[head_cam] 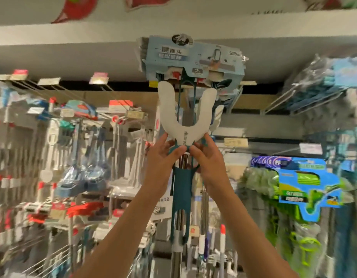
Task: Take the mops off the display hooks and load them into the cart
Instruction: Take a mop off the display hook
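- Two bare forearms rise from the bottom edge of the frame and meet at the centre.
- The left hand (163, 155) sits just left of centre, fingers curled round the teal fitting at the base of the white U-shaped piece (186, 115), thumb pressed near the shaft.
- The right hand (208, 157) is just right of centre, fingers pinching the same fitting from the other side; the fingertips of both hands nearly touch.
- The mop (181, 189) stands upright in the middle of the frame: a shiny metal pole runs down to the bottom edge, wrapped by a dark teal lever frame below the hands.
- Above the hands the white U-shaped piece opens upward, with thin rods passing up between its arms.
- At the upper centre the mop's head is in a light blue printed cardboard package (193, 59), tilted slightly, close under the pale overhead ledge; whether it hangs on a hook cannot be told.
- Behind, on the left of the frame, blurred rows of cleaning tools (73, 157) hang on wire hooks with red and white price tags.
- On the right of the frame a bright green and blue packaged mop (306, 187) hangs, with bagged blue cloth items (324, 81) on wire hooks above it.
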The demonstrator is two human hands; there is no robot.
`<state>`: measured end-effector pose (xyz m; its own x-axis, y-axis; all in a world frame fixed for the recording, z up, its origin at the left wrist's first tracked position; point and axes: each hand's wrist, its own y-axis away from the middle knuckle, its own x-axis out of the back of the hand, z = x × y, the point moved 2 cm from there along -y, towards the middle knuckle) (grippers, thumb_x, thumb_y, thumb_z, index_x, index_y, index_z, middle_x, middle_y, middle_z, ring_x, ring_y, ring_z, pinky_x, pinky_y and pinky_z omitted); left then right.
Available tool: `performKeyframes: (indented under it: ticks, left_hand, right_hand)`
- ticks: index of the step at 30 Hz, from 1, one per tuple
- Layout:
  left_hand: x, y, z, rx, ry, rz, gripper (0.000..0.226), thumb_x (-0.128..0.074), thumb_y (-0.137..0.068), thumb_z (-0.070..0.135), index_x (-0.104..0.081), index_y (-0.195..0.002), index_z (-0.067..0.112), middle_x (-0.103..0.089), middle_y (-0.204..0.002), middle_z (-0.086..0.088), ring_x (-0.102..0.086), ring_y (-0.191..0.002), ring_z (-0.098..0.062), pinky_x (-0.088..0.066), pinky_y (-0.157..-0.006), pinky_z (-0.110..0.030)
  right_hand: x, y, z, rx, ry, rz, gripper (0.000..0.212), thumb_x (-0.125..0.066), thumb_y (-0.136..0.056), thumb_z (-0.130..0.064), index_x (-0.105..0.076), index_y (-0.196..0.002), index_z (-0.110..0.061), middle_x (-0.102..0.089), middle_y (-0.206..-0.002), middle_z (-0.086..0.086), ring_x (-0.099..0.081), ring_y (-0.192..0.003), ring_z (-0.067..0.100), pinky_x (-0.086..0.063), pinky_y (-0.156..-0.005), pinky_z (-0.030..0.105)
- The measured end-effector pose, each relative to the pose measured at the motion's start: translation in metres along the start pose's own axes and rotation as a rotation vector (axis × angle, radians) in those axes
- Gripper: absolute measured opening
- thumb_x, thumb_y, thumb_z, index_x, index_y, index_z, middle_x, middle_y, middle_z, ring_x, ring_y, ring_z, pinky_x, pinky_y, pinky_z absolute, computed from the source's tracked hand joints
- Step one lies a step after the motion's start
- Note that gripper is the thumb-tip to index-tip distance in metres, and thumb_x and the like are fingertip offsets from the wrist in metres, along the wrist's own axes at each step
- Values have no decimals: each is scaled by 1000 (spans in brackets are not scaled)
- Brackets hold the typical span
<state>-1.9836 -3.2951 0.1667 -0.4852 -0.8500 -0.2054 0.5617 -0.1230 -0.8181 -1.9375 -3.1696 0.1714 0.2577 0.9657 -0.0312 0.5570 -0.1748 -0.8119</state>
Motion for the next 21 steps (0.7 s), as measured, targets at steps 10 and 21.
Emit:
performKeyframes:
  ticks: [10,21]
  left_hand:
    - [-36,-59,-28,-29,53,-75,42,-68,-91,4,-62,-126,26,-74,-116,5,-68,-113,-14,-53,-97,-34]
    - [-87,-120,-71,-84,31,-52,38,-70,-91,10,-62,-114,39,-76,-106,14,-70,-103,-6,-54,-80,-17]
  right_hand:
    - [37,-50,3,-4,63,56,39,-55,-101,-12,-53,-139,-18,-73,-113,3,-70,-98,6,-54,-76,22]
    - [94,-128,41,38,80,3,39,-56,-102,-31,-51,-141,-35,-70,-124,-2,-63,-119,25,-53,-90,51]
